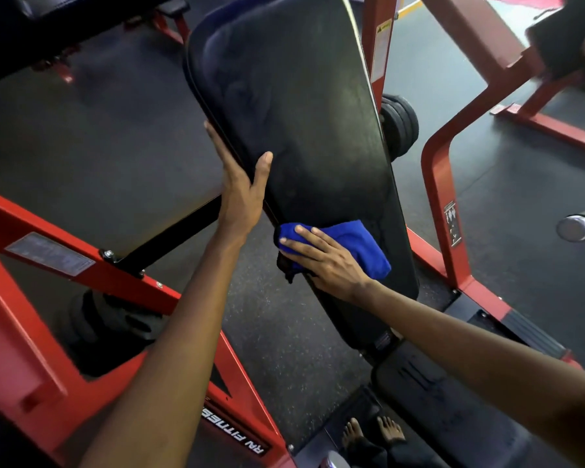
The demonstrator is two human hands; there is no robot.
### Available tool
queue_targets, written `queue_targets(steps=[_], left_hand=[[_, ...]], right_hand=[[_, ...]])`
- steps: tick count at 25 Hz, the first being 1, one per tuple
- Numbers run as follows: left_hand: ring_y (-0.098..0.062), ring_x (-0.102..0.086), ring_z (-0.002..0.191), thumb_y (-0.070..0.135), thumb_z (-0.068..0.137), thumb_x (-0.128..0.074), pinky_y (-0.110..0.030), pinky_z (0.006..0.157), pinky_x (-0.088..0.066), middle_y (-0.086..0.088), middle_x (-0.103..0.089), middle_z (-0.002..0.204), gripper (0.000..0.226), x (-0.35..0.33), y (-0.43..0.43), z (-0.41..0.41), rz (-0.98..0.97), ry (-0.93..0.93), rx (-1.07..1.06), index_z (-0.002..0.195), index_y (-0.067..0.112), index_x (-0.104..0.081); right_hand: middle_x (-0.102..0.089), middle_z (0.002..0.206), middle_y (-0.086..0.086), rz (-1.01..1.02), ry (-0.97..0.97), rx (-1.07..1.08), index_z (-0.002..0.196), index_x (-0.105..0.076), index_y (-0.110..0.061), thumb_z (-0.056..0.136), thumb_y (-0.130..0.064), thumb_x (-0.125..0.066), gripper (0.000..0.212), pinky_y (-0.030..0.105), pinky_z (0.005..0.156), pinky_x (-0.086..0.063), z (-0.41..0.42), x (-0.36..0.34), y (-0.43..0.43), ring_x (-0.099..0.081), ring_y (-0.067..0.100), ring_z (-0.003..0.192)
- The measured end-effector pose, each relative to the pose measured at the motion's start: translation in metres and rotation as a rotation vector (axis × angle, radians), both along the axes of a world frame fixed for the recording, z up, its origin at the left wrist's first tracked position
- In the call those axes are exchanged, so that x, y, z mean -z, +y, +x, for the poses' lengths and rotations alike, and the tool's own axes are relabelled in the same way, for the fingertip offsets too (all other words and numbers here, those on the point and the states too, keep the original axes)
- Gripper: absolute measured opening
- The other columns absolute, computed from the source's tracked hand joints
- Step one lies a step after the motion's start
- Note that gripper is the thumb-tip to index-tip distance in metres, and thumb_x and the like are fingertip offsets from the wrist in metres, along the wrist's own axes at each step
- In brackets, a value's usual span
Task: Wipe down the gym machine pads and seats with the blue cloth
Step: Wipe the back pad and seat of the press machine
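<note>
Dark rubber floor (pixel 98 146) lies open off the long left edge of the back pad (pixel 294 113). The red frame (pixel 31 332) runs below that open area. On the other side, a red upright (pixel 439 197) and stacked weight plates (pixel 399 126) stand close off the pad's right edge. The pad is black and tilted, its face bare from the top edge down to the lower third. The seat (pixel 436 393) adjoins its bottom end.

The left hand (pixel 240 187) braces the pad's left edge, fingers straight along the side, thumb on the face. The right hand (pixel 321 261) presses flat, fingers spread, on the blue cloth (pixel 358 244). The cloth lies bunched at the pad's lower left edge, partly beneath the hand and showing beyond the fingers and knuckles. The right thumb is hidden, so whether it also grips the cloth cannot be told.
</note>
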State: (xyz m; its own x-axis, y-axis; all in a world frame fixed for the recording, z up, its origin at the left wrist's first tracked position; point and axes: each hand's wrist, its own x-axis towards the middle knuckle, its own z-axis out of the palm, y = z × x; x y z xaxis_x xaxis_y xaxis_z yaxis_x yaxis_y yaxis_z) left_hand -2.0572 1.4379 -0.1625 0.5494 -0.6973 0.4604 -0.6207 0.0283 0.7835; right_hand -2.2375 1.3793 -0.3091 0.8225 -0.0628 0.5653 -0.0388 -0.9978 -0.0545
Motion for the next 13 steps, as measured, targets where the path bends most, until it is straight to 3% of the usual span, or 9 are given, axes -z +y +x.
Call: queue_targets(steps=[2,4,7,10,13], left_hand=[[-0.024,-0.012,0.156,0.042,0.104,-0.052,-0.041,0.125,-0.023,-0.023,0.003,0.167,0.097,0.004,0.000,0.000,-0.007,-0.004,0.003,0.157,0.001,0.018],[-0.022,-0.012,0.156,0.038,0.105,-0.052,-0.036,0.126,-0.022,-0.023,0.003,0.167,0.095,0.004,0.000,-0.004,-0.026,-0.003,0.001,0.156,0.000,0.017],[-0.015,-0.015,0.154,0.035,0.106,-0.052,-0.029,0.124,-0.024,-0.023,0.002,0.167,0.093,0.003,0.001,-0.004,-0.041,0.003,0.014,0.156,0.000,0.018],[-0.023,-0.013,0.156,0.037,0.106,-0.051,-0.037,0.125,-0.025,-0.023,0.004,0.167,0.093,0.006,-0.001,-0.004,-0.055,0.022,0.032,0.156,0.000,0.019],[-0.025,-0.013,0.156,0.038,0.106,-0.051,-0.038,0.125,-0.024,-0.022,0.005,0.167,0.093,0.008,-0.003,-0.004,-0.083,0.034,0.023,0.156,0.001,0.018]], right_hand=[[-0.044,0.157,0.002,0.085,-0.060,0.046,0.147,-0.053,-0.014,0.081,0.000,-0.062,0.067,0.038,0.127,-0.013,0.018,-0.018,0.011,-0.028,0.027,0.151],[-0.043,0.158,0.004,0.038,-0.040,0.039,0.147,-0.051,-0.014,0.085,-0.007,-0.058,0.063,0.038,0.128,-0.011,0.026,-0.026,0.012,-0.027,0.027,0.151],[-0.031,0.164,0.005,0.011,0.091,-0.024,0.154,-0.038,-0.019,0.082,-0.026,-0.063,0.077,0.042,0.127,-0.009,0.001,-0.012,-0.005,-0.014,0.024,0.155],[-0.033,0.161,0.008,0.361,-0.044,0.288,0.152,-0.040,-0.019,0.079,-0.029,-0.063,0.078,0.050,0.122,-0.025,-0.042,0.014,-0.032,-0.026,0.026,0.152],[-0.046,0.139,0.008,0.786,-0.317,0.609,0.131,-0.054,-0.015,0.080,-0.003,-0.055,0.052,0.046,0.106,-0.045,-0.062,0.018,-0.041,-0.048,0.020,0.127]])
